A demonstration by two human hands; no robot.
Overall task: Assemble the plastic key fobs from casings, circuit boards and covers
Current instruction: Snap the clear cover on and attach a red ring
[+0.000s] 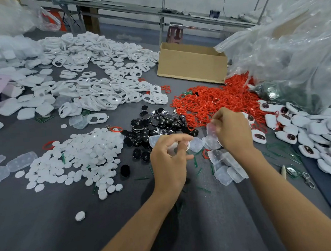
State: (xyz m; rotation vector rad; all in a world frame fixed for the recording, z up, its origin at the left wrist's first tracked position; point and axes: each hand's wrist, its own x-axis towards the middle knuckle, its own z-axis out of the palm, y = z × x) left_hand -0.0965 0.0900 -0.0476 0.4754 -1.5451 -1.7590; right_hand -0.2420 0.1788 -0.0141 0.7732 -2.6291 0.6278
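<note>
Left hand [169,160] curled round one white casing [182,146], right hand [233,132] pinching one clear cover [211,130], both over grey table [50,233], heaps past counting of casings [98,87], discs [80,157], red rings [208,100], one box [191,64], one stool [175,32] behind

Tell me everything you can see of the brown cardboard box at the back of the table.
The cardboard box is plain brown card, low and rectangular, open at the top. It stands flat on the grey table near its far edge. Its inside is hidden from this view. A crumpled clear plastic bag overlaps its right end, red loops heap at its front right corner, and white casings reach up to its left side.
</note>
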